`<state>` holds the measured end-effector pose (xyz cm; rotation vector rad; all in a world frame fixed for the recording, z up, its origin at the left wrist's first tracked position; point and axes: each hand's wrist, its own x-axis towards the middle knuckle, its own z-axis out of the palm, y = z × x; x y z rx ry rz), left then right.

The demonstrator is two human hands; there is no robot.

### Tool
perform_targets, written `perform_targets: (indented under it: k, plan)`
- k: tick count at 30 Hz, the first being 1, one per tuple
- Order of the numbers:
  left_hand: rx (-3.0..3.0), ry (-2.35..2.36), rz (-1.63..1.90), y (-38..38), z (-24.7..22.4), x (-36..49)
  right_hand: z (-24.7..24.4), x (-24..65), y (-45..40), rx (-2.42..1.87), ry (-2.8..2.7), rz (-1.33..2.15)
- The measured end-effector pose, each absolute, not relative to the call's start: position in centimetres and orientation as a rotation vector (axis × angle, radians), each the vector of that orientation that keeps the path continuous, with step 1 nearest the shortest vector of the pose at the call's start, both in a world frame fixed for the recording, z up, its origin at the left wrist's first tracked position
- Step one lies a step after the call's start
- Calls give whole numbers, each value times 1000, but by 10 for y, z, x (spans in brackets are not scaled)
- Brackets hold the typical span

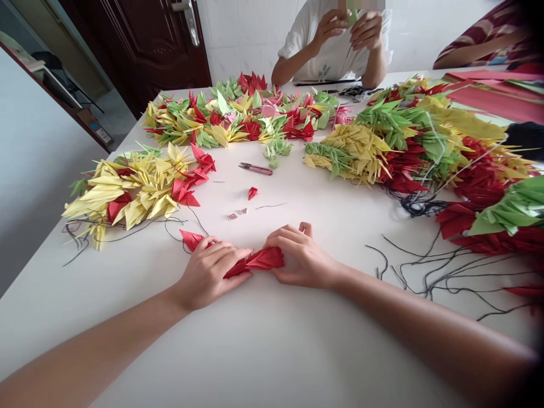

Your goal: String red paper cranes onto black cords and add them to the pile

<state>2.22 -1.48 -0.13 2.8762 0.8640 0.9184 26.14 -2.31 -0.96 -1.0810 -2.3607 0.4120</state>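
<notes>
A row of folded red paper pieces [266, 258] lies across the white table in front of me, between my two hands. My left hand [216, 265] wraps over its left and middle part, thumb and fingers closed on it. At the right end, my right hand [300, 254] pinches the last piece between thumb and fingers. One red tip [191, 239] sticks out left of my left hand, with black thread near it. Just beyond my hands lie two small printed scraps [237, 214], a loose red paper piece [253, 193] and thread snips [256, 169].
Piles of folded yellow, green and red paper stand at the left [140, 187], back [238, 116] and right [365, 153]. Black threads [433, 277] trail over the right side. Across the table, a person's hands [348, 28] hold green paper; another person's arm [480, 51] rests at far right.
</notes>
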Motion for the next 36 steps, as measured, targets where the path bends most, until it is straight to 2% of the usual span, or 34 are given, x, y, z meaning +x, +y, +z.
perform_targets:
  k: [12, 19, 36]
  plan:
    - [2913, 951, 884, -16, 2, 21, -11, 267, -21, -1137, -2339, 456]
    - [2926, 1096, 698, -17, 8, 19, -9, 269, -21, -1138, -2323, 537]
    - [2943, 910, 1017, -14, 10, 17, -12, 271, -20, -1182, -2309, 538]
